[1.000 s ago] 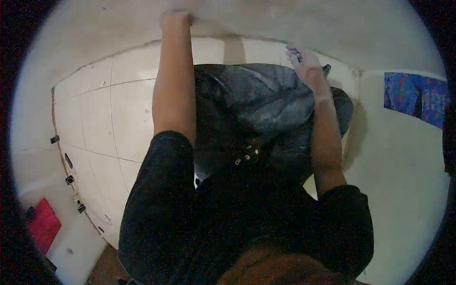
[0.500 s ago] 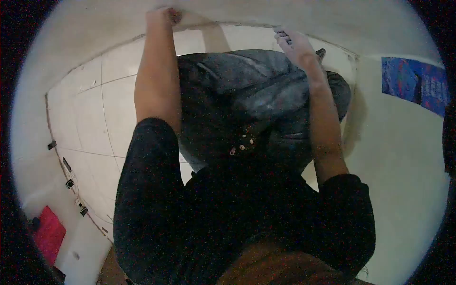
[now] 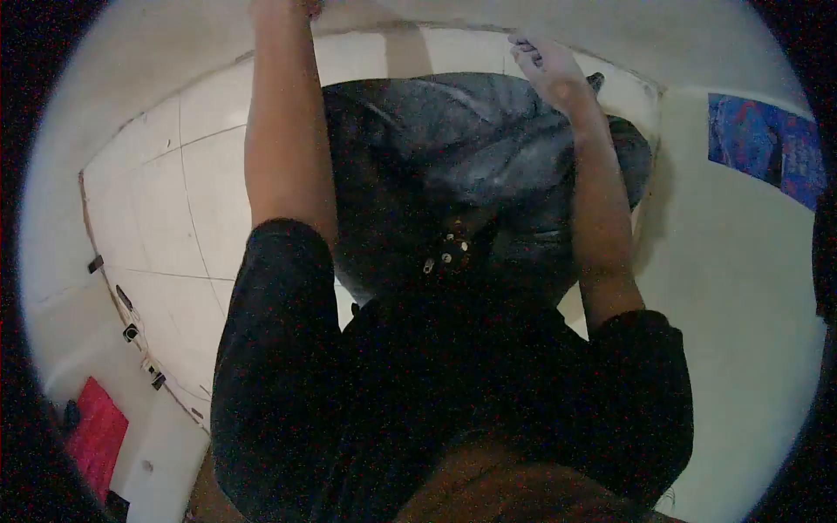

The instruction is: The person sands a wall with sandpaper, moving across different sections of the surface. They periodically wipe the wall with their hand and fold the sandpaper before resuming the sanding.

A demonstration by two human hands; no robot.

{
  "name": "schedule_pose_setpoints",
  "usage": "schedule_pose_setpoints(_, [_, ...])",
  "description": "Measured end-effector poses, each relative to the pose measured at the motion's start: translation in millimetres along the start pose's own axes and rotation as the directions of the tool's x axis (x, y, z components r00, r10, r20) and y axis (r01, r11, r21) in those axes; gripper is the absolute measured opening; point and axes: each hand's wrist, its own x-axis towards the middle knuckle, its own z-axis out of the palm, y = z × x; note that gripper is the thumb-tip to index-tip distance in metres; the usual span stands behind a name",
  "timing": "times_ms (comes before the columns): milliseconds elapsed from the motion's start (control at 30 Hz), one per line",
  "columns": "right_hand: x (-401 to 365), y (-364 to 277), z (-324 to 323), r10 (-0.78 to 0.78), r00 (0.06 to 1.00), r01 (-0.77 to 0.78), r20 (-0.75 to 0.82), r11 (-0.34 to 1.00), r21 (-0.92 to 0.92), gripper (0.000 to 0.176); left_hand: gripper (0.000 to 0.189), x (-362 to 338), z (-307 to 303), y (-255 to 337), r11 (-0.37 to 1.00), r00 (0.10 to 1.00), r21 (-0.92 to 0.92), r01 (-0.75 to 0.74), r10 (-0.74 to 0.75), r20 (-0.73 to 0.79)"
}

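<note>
Head-worn view, looking down, round and dark at the corners. One person sits on a floor of pale square tiles [image 3: 166, 218], wearing a black short-sleeved top [image 3: 453, 375] and dark grey, faded trousers [image 3: 471, 148]. Two bare arms reach forward, toward a smooth off-white wall [image 3: 471, 10] that runs across the top.

The left hand [image 3: 283, 7] is at the upper left, over the wall and largely cut off by the top edge; whether it is wide or narrow, or holds anything, I cannot tell. The right hand [image 3: 545, 68] is by the base of the wall, just beyond the trousers, its fingers curled in and narrow. Whether it touches the wall or grips something small is unclear. One soft shadow [image 3: 408, 50] falls between the two hands.

In the middle of the lap are four small light pieces: three roundish pale dots [image 3: 447, 258] and one longer, metallic-looking piece [image 3: 428, 266]. Along the left edge of the floor lie four small dark objects [image 3: 95, 263], the lower ones near a thin pale cord [image 3: 186, 390]. At the lower left is one bright pinkish-red flat piece [image 3: 98, 436]. On the right-hand wall [image 3: 741, 305] is one blue printed sheet [image 3: 745, 135] with red marks, divided by a dark band.
</note>
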Motion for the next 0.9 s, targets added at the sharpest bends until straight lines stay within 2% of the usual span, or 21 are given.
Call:
schedule_pose_setpoints(167, [0,-8,5,-0.022,0.999,0.024,-0.028,0.996,0.091,0.030,0.015,-1,0,1,1.000,1.000,-0.010,-0.005,0.005,0.000])
schedule_pose_setpoints(267, [1,-2,-1,0.027,0.999,-0.028,0.034,0.999,0.036,0.031,0.015,2,0,1,1.000,1.000,-0.010,-0.002,0.002,0.013])
schedule_pose_setpoints(367, [4,-6,-2,0.006,1.000,-0.006,0.019,1.000,-0.023,0.032,0.016,-2,-1,0,1.000,1.000,-0.003,0.001,-0.001,0.015])
schedule_pose_setpoints(467, [6,-8,-6,0.099,0.975,-0.112,0.199,0.992,0.056,0.043,0.016,-3,0,3,1.000,1.000,-0.007,-0.001,0.002,0.017])
schedule_pose_setpoints(533, [-6,4,3,-0.152,0.969,0.102,0.194,0.964,0.247,0.060,0.016,0,2,5,1.000,1.000,-0.015,0.004,-0.003,0.024])
schedule_pose_setpoints(600, [-16,-17,6,-0.178,0.921,0.164,0.346,0.984,0.071,0.103,0.016,1,2,4,1.000,0.999,-0.019,0.008,-0.008,0.033])
schedule_pose_setpoints(700, [-31,-30,24,-0.283,0.862,0.405,0.420,0.883,-0.236,0.116,0.017,-2,-1,2,1.000,0.999,-0.019,0.014,-0.013,0.031])
schedule_pose_setpoints(733, [-29,-33,26,-0.275,0.853,0.416,0.444,0.872,-0.259,0.123,0.017,-2,-2,3,1.000,0.999,-0.017,0.014,-0.013,0.032])
schedule_pose_setpoints(833, [-21,-39,15,-0.090,0.912,0.232,0.401,0.918,-0.322,0.112,0.017,1,1,5,1.000,0.999,-0.025,0.013,-0.012,0.038])
schedule_pose_setpoints(900, [-13,-19,10,-0.103,0.957,0.158,0.271,0.969,-0.190,0.101,0.018,2,2,5,1.000,0.999,-0.026,0.015,-0.014,0.045])
